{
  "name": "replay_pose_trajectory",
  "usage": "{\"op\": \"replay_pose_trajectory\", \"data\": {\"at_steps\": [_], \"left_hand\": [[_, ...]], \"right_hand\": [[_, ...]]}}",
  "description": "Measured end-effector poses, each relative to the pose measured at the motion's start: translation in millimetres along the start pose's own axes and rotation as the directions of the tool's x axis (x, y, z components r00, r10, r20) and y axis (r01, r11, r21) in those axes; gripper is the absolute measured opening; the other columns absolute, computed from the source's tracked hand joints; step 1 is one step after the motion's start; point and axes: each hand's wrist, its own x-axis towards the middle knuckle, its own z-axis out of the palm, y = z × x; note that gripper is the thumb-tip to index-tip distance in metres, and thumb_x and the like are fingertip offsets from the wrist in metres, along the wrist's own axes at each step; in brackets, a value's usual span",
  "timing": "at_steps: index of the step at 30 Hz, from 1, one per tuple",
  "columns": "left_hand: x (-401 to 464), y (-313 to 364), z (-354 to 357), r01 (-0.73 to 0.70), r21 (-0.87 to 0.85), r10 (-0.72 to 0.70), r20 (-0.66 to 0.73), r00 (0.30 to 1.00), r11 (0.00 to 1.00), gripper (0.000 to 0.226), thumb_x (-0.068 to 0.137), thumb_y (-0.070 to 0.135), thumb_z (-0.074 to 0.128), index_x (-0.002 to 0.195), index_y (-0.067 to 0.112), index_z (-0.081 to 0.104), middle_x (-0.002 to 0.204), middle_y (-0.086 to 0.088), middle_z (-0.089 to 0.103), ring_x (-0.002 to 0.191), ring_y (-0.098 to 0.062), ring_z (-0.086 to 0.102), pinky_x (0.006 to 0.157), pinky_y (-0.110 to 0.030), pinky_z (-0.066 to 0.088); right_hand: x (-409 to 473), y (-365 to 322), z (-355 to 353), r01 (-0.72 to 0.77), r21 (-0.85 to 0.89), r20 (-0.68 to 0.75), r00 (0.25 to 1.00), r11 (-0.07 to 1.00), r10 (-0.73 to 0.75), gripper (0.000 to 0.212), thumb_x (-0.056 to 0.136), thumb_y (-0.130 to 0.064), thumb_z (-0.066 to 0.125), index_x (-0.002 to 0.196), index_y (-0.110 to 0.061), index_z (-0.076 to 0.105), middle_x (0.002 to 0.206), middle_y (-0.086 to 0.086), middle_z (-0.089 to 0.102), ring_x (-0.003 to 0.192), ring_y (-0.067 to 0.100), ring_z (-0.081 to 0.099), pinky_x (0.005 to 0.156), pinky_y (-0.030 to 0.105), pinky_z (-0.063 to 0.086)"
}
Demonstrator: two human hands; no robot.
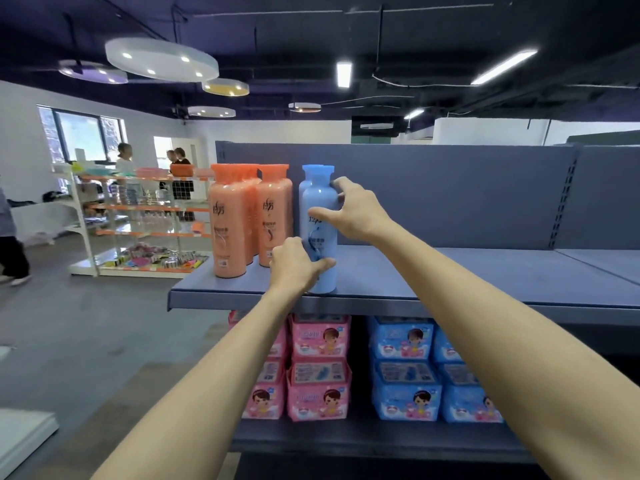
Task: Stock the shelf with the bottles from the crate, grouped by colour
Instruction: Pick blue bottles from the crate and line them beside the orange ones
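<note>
A light blue bottle [320, 202] stands upright near the front of the grey top shelf [467, 271]. My left hand [294, 263] grips its lower part. My right hand [349, 211] holds its upper part, thumb on the front and fingertips at the shoulder. A second blue bottle [305, 176] stands right behind it, mostly hidden. To the left, several orange bottles [230, 220] stand grouped at the shelf's left end. The crate is out of view.
The top shelf stretches to the right, backed by a grey panel [450, 188]. Pink packs [317, 365] and blue packs [405, 368] fill the shelf below. A white rack [138, 216] and people stand far left across the grey floor.
</note>
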Motion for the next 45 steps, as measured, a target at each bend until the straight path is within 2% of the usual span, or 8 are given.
{"op": "replay_pose_trajectory", "data": {"at_steps": [3, 9, 15, 20, 28, 33, 41, 45], "left_hand": [[12.8, -2.3, 0.9, 0.035, -0.028, -0.035, 0.013, 0.999, 0.999, 0.047, 0.073, 0.038, 0.083, 0.095, 0.004, 0.060, 0.093, -0.010, 0.064, 0.075, -0.021, 0.055, 0.048, -0.026, 0.034], [40.0, -15.2, 10.3, 0.069, -0.041, -0.068, 0.026, 0.997, 0.997, 0.051, 0.069, 0.040, 0.085, 0.096, 0.005, 0.060, 0.099, -0.012, 0.065, 0.090, -0.028, 0.062, 0.067, -0.035, 0.049], [57.3, -20.1, 13.4, 0.084, -0.042, -0.082, 0.047, 0.995, 0.996, 0.052, 0.070, 0.040, 0.085, 0.097, 0.005, 0.059, 0.099, -0.012, 0.066, 0.085, -0.028, 0.066, 0.063, -0.034, 0.050], [69.5, -24.5, 19.3, 0.073, -0.011, -0.073, 0.024, 0.997, 0.997, 0.049, 0.075, 0.039, 0.081, 0.103, 0.005, 0.059, 0.104, -0.011, 0.064, 0.086, -0.026, 0.057, 0.057, -0.030, 0.038], [91.5, -35.0, 27.3, 0.063, 0.024, -0.064, 0.006, 0.998, 0.998, 0.047, 0.076, 0.043, 0.078, 0.102, 0.009, 0.059, 0.101, -0.010, 0.067, 0.092, -0.028, 0.063, 0.064, -0.031, 0.039], [106.1, -42.5, 32.5, 0.045, 0.009, -0.045, 0.022, 0.999, 0.999, 0.047, 0.077, 0.043, 0.079, 0.097, 0.006, 0.057, 0.099, -0.011, 0.065, 0.088, -0.029, 0.063, 0.064, -0.033, 0.044], [110.9, -46.5, 39.8, 0.025, 0.042, -0.025, 0.002, 1.000, 0.999, 0.047, 0.081, 0.042, 0.075, 0.100, 0.006, 0.052, 0.106, -0.014, 0.061, 0.095, -0.032, 0.056, 0.068, -0.032, 0.038], [107.7, -45.1, 40.0, 0.031, 0.028, -0.032, 0.019, 0.999, 0.999, 0.047, 0.082, 0.041, 0.074, 0.103, 0.005, 0.052, 0.108, -0.013, 0.061, 0.093, -0.030, 0.054, 0.069, -0.033, 0.038]], "right_hand": [[12.9, 1.2, 1.9, -0.010, 0.003, 0.023, 1.000, 1.000, 0.010, 0.064, 0.084, -0.044, 0.074, 0.136, -0.018, 0.046, 0.122, 0.005, 0.059, 0.105, 0.021, 0.058, 0.079, 0.030, 0.050], [34.6, 6.1, 15.3, -0.017, 0.007, 0.028, 0.999, 1.000, 0.016, 0.061, 0.085, -0.041, 0.074, 0.133, -0.017, 0.045, 0.121, 0.006, 0.060, 0.102, 0.021, 0.060, 0.076, 0.029, 0.050], [51.2, 12.0, 23.2, -0.026, 0.016, 0.029, 0.999, 1.000, 0.026, 0.062, 0.084, -0.041, 0.074, 0.133, -0.017, 0.045, 0.122, 0.006, 0.059, 0.104, 0.022, 0.059, 0.075, 0.031, 0.051], [65.5, 17.4, 31.7, -0.021, -0.002, 0.019, 1.000, 1.000, 0.021, 0.062, 0.085, -0.042, 0.074, 0.133, -0.016, 0.044, 0.120, 0.007, 0.060, 0.100, 0.022, 0.059, 0.071, 0.027, 0.047], [85.6, 24.0, 43.3, -0.028, -0.028, 0.012, 1.000, 0.999, 0.028, 0.063, 0.087, -0.041, 0.071, 0.136, -0.015, 0.041, 0.117, 0.003, 0.052, 0.097, 0.021, 0.054, 0.071, 0.027, 0.043], [98.8, 26.4, 51.0, -0.041, -0.060, -0.013, 0.999, 0.997, 0.040, 0.059, 0.088, -0.040, 0.070, 0.133, -0.014, 0.042, 0.109, 0.005, 0.055, 0.086, 0.020, 0.054, 0.056, 0.023, 0.038], [104.4, 33.4, 55.6, -0.025, -0.067, -0.033, 0.999, 0.997, 0.023, 0.060, 0.087, -0.042, 0.070, 0.133, -0.014, 0.042, 0.109, 0.004, 0.054, 0.090, 0.021, 0.055, 0.065, 0.028, 0.043], [101.1, 31.1, 55.7, -0.044, -0.078, -0.027, 0.999, 0.996, 0.042, 0.059, 0.088, -0.042, 0.069, 0.132, -0.014, 0.041, 0.108, 0.005, 0.055, 0.087, 0.020, 0.055, 0.059, 0.027, 0.042]]}}
